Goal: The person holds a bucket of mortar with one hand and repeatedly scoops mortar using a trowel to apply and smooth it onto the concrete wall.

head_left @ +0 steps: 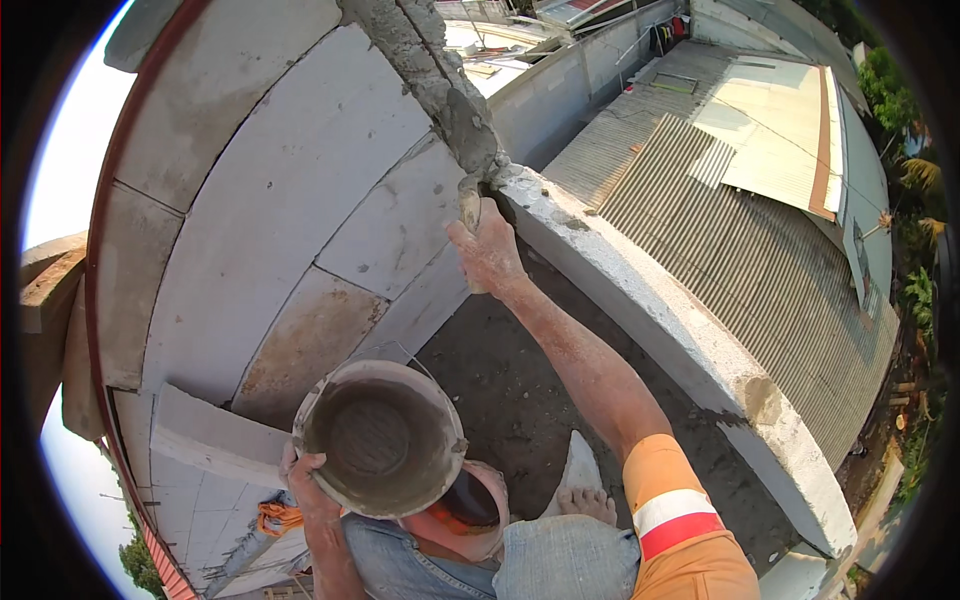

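Observation:
My left hand (pixel 312 488) grips the left rim of a mortar-smeared bucket (pixel 432 405), tilted so that its inside faces me. Grey residue coats its walls and bottom; a thin wire handle arches over the far rim. My right hand (pixel 489 252) is closed around the handle of a trowel (pixel 470 203), arm stretched forward. The grey-coated trowel blade (pixel 467 125) is up against the rough mortar (pixel 415 40) in the upright wall joint, where the tall block wall (pixel 290 130) meets a low block wall (pixel 640 270).
Below the bucket, a pinkish container (pixel 497 535) with dark liquid stands by my legs. My bare foot (pixel 587 503) is near a pale block piece (pixel 578 465) on the dark gritty floor (pixel 510 370). A block ledge (pixel 215 435) juts out left. Beyond the low wall lies a corrugated roof (pixel 760 270).

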A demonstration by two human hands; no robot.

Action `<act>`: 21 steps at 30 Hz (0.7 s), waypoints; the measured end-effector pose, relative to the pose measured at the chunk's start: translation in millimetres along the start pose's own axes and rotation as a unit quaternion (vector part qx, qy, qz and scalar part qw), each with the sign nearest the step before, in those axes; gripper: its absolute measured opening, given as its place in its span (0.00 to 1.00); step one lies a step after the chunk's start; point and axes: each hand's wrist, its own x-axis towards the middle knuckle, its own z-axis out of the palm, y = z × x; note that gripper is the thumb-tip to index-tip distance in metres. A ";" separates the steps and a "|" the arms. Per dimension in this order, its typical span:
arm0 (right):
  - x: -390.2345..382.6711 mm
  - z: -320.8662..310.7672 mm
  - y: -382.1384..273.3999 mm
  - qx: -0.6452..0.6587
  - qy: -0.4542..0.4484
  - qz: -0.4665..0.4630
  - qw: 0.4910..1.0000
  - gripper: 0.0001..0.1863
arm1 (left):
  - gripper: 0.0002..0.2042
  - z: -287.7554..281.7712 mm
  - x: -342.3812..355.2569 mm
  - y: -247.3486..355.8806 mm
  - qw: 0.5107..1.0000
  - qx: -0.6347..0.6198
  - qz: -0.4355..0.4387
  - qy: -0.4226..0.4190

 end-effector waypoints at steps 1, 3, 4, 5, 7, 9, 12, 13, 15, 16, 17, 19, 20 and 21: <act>5.5 5.1 13.6 -0.108 0.054 -0.076 0.990 0.18 | 0.22 3.0 0.3 -1.0 1.000 0.000 -0.001 -0.003; 6.7 21.5 19.8 -0.165 0.059 -0.074 0.982 0.19 | 0.22 0.7 2.2 -0.3 1.000 0.023 0.006 -0.017; 6.0 28.2 22.8 -0.225 0.066 -0.072 0.970 0.20 | 0.22 -0.8 3.1 -1.5 1.000 0.026 0.007 -0.017; 3.7 36.0 24.5 -0.222 0.066 -0.071 0.970 0.20 | 0.22 -2.0 3.8 -2.2 0.999 0.032 0.012 -0.028; -4.7 46.1 28.9 -0.266 0.069 -0.072 0.959 0.20 | 0.22 0.1 5.5 -2.6 0.998 0.041 0.018 -0.041; -19.8 49.1 36.3 -0.279 0.059 -0.057 0.957 0.20 | 0.23 8.8 2.2 -1.2 0.999 0.030 0.011 -0.033; -58.5 29.1 52.3 -0.293 0.037 -0.056 0.954 0.21 | 0.25 24.6 2.2 -1.2 0.998 0.007 0.002 -0.062; -68.5 20.4 57.3 -0.289 0.017 -0.066 0.955 0.21 | 0.25 28.6 0.5 0.3 0.998 0.007 0.003 -0.060; -70.6 12.2 58.3 -0.279 0.046 -0.074 0.956 0.21 | 0.27 32.1 -3.0 2.8 0.998 -0.003 0.003 -0.062; -71.1 10.0 58.5 -0.268 0.075 -0.082 0.957 0.21 | 0.27 26.4 -2.1 1.3 0.998 -0.002 0.003 -0.057; -63.0 1.8 50.9 -0.270 0.073 -0.082 0.957 0.21 | 0.27 18.9 0.5 -0.8 0.998 0.010 0.006 -0.054; -27.2 -11.3 33.1 -0.332 0.095 -0.102 0.933 0.21 | 0.28 10.5 3.0 -2.4 0.999 0.022 0.010 -0.047; -13.1 -12.4 31.3 -0.331 0.093 -0.104 0.933 0.21 | 0.28 8.9 3.9 -3.2 0.999 0.022 0.010 -0.044; -1.2 -12.4 30.6 -0.358 0.081 -0.121 0.922 0.21 | 0.28 6.8 4.0 -3.8 0.999 0.021 0.009 -0.041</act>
